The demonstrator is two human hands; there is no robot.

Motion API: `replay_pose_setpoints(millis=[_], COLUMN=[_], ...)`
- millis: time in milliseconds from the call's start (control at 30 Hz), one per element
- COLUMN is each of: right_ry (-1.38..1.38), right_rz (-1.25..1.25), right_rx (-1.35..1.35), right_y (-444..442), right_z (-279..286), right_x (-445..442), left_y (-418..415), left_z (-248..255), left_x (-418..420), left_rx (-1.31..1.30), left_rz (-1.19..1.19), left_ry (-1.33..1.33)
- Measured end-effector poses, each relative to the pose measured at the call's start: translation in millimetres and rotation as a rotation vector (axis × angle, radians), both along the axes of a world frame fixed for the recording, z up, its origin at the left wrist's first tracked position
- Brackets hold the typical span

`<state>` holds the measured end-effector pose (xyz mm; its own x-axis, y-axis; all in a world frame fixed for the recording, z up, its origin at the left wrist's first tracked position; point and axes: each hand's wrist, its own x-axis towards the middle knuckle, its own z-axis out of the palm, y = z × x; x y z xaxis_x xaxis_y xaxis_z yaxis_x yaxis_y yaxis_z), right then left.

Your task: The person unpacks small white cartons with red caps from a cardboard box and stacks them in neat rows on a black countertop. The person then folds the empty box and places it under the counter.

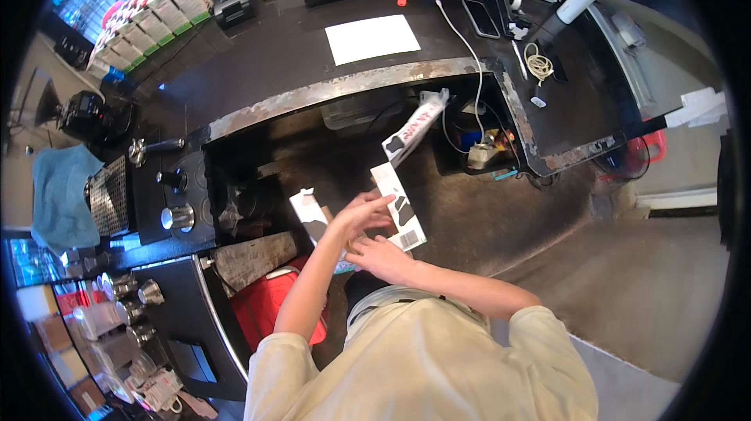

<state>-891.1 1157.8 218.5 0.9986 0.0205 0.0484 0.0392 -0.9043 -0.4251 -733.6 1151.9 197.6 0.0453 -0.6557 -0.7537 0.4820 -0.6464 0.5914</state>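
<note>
In front of my waist is a white cardboard box [401, 210] with black cow-like patches and a barcode. Its top is open, and a long printed flap [413, 127] stretches away from its far right corner. My left hand [365, 212] reaches across the box, its fingertips at the right panel; whether they grip it is unclear. Closer to my body, my right hand [381, 258] has its fingers bent at the near part of the box. Both hands overlap the opening, so the inside is mostly hidden. Another patched panel [311, 218] rises left of my left hand.
Ahead is a dark counter with a chipped edge [346, 87], bearing a white sheet [372, 39], a phone [481, 18] and several red-capped cartons [158, 16]. A portafilter [155, 148] and a metal cup [178, 218] are at left. A red container [267, 309] sits low beside me.
</note>
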Motion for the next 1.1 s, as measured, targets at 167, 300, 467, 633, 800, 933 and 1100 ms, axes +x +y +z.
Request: replay_pose_setpoints(millis=[167, 300, 467, 633, 800, 933, 1100], right_ry=[0.238, 0.336, 0.443, 0.093, -0.1, -0.224, -0.243], right_rz=[0.053, 0.115, 0.231, 0.27, 0.172, 0.212, 0.158], right_rx=[0.211, 0.212, 0.188, -0.069, -0.144, -0.105, 0.241], right_y=[-34, -72, -77, -63, -92, -127, -203], right_z=[-1, -7, -32, -72, -59, -53, 40], right_x=[-16, -18, -6, -26, -24, -26, 7], left_y=[3, 3, -12, -7, -2, -20, -41], left_z=[-60, -105, -61, -96, -125, -116, -116], left_x=[-8, -2, -37, -27, -15, -23, 15], left_rx=[-0.051, -0.07, -0.058, 0.241, 0.117, 0.166, 0.231], left_rz=[-0.013, -0.022, -0.169, -0.497, -0.169, -0.044, 0.216], left_ry=[0.015, -0.19, 0.062, 0.304, 0.358, 0.234, -0.152])
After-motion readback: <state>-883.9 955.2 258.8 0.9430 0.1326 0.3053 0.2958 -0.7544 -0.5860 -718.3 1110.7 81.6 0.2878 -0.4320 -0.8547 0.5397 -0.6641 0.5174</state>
